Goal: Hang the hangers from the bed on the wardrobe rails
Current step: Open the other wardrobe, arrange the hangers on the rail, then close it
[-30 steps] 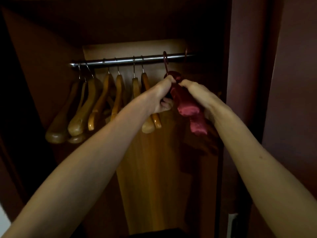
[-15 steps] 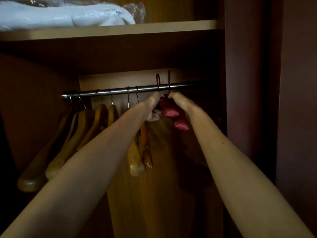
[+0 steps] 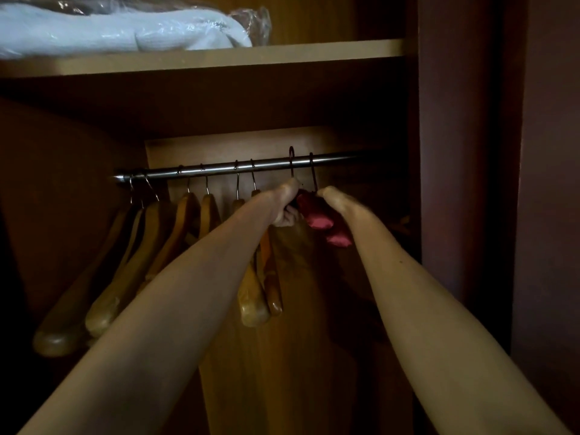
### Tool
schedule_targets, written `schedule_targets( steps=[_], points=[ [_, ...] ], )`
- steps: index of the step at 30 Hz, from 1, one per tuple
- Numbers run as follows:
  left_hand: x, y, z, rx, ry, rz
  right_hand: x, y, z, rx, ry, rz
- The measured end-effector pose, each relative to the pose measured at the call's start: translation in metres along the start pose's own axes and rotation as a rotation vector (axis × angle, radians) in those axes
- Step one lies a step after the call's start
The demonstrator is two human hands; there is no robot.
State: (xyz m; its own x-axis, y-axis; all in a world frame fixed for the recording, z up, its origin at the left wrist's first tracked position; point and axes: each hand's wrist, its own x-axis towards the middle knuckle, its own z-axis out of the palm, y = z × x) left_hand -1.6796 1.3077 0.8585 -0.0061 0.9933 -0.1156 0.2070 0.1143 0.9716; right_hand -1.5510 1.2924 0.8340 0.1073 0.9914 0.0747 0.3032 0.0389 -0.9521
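Both hooks now sit over the rail [image 3: 244,166]; left hand [image 3: 284,204] and right hand [image 3: 334,199] grip the red hangers [image 3: 317,215] just below, bodies pointing down toward the camera.

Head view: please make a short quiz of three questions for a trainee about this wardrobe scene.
1. True or false: the red padded hangers have their hooks over the rail.
2. Which hangers fill the rail's left part? A) wooden hangers B) plastic C) wire
3. What lies on the shelf above the rail?

Key: 1 true. 2 A. 3 A pale folded textile in clear plastic.
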Motion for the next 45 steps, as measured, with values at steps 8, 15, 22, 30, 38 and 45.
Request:
schedule_targets(
  steps=[8, 15, 22, 30, 38, 45],
  points=[
    [-0.018, -0.013, 0.004, 0.231, 0.062, 0.057, -0.029, 0.003, -0.003, 0.022, 0.038, -0.023],
    [-0.043, -0.013, -0.037, 0.631, 0.442, 0.422, -0.057, -0.011, -0.010, -0.136, 0.340, -0.315],
    [-0.062, -0.041, -0.075, 0.618, 0.556, 0.368, -0.113, -0.038, 0.032, -0.197, 0.209, -0.596],
    [-0.068, -0.056, -0.070, 0.453, 0.281, 0.175, -0.106, -0.009, 0.096, -0.542, 0.027, -0.404],
    [-0.042, -0.067, -0.059, 0.276, 0.228, 0.082, -0.085, 0.016, 0.129, -0.681, 0.064, -0.261],
    [-0.029, -0.062, -0.057, 0.104, 0.223, 0.099, -0.083, 0.013, 0.118, -0.671, 0.127, -0.325]
  ],
)
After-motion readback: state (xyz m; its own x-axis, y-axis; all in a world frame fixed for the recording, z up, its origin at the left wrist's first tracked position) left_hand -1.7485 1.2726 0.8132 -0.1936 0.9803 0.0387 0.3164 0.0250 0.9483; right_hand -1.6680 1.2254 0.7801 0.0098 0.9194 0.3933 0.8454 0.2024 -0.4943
